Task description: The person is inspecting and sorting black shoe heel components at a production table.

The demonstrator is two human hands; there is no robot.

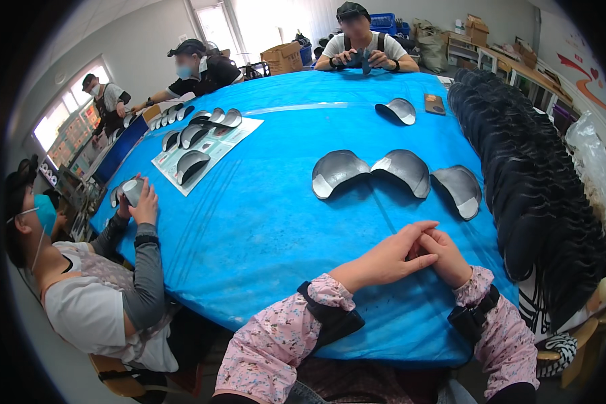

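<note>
My left hand (386,258) and my right hand (449,257) are clasped together above the near part of a blue-covered table (262,222). Their fingers overlap and press together, and no object shows in them; the space between the palms is hidden. Just beyond lie three curved dark grey shells, shaped like cap visors: a left one (338,172), a middle one (404,167) and a right one (457,188). Light grey patches mark some of their ends. Neither hand touches a shell. Farther off lies another curved shell (397,111).
Black curved pieces (518,175) stand in a long overlapping pile on the right. A dark phone-like rectangle (435,104) lies far right. More shells (192,163) rest on a printed sheet (212,153). Co-workers sit left and opposite; the left one holds a pale cup-shaped piece (134,192).
</note>
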